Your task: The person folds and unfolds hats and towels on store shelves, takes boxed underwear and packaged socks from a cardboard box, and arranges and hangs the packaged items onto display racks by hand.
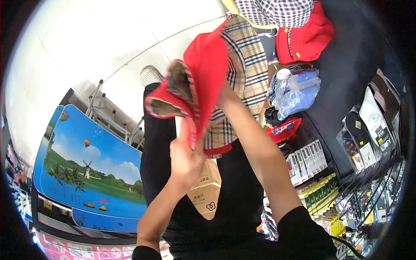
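A red bucket hat (pixel 208 65) with checked lining is lifted over my lap, its brim folded and creased. My left hand (pixel 187 158) is closed around the lower edge of its brim. The red cloth covers the fingers of my right hand (pixel 225 97); only the wrist side shows, so its grip is hidden. Behind the red hat spreads beige checked cloth (pixel 253 65) with red edging, which looks like another hat; whether the two are joined I cannot tell.
At the upper right lie a black-and-white checked hat (pixel 277 11), another red hat (pixel 310 37) and a plastic-wrapped blue bundle (pixel 303 89). Left stands a picture-covered folding table (pixel 99 169). A cardboard box (pixel 206 195) sits between my legs. Packaged goods (pixel 307 160) hang at right.
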`<act>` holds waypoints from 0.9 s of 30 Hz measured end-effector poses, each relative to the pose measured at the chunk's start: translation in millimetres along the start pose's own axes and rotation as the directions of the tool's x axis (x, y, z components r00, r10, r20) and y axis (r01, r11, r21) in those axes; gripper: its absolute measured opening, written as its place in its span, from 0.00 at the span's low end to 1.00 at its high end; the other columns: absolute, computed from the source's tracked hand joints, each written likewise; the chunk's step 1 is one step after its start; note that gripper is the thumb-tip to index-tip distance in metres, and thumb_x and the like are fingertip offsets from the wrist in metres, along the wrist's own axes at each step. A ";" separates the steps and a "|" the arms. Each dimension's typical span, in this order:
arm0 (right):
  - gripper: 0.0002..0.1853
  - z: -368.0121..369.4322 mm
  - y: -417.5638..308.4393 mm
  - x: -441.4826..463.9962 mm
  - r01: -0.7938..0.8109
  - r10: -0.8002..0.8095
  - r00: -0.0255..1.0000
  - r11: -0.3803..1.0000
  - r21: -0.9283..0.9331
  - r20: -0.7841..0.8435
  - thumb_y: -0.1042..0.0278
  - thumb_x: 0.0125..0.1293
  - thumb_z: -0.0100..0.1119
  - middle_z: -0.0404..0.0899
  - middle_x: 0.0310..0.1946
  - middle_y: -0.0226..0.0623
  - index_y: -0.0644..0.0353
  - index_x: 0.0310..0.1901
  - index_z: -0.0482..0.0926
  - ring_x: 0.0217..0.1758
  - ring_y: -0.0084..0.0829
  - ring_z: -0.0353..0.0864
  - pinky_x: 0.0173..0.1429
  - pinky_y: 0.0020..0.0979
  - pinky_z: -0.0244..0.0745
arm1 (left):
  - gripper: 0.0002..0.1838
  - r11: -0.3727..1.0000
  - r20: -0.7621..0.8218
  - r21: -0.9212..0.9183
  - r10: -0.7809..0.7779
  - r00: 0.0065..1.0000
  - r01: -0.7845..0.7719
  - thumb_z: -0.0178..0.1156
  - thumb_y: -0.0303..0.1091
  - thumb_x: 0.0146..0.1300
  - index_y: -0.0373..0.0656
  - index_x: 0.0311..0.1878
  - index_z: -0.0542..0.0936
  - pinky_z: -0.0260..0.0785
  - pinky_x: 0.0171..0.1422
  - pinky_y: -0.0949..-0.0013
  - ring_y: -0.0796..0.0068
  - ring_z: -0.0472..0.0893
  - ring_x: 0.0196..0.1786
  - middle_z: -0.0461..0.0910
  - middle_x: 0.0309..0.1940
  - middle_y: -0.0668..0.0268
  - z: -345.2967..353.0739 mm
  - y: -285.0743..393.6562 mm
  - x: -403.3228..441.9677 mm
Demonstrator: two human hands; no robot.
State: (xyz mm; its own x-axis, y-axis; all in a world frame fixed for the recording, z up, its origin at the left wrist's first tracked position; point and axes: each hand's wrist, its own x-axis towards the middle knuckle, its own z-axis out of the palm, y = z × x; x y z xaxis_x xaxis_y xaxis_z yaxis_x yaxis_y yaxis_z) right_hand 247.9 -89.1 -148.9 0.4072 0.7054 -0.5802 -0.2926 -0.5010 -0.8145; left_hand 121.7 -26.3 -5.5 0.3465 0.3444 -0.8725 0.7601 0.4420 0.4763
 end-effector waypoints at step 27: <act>0.26 47.9 -94.4 -69.0 0.155 -0.096 0.988 0.701 -0.696 0.124 0.78 0.56 0.56 0.71 0.30 0.44 0.66 0.59 0.71 0.28 0.41 0.76 0.35 0.39 0.75 | 0.24 0.705 0.048 -0.708 -0.017 0.999 0.046 0.42 0.42 0.76 0.42 0.69 0.61 0.65 0.64 0.66 0.74 0.72 0.59 0.71 0.61 0.64 -15.2 -34.4 39.7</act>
State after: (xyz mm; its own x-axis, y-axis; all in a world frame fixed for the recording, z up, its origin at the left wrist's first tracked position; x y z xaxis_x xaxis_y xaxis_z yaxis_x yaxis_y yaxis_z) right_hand 206.0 -66.4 -31.9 0.3229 0.8068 -0.4948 0.4598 -0.5907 -0.6631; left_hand 101.0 -15.3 -54.8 0.3596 0.2971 -0.8846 0.1626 0.9135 0.3729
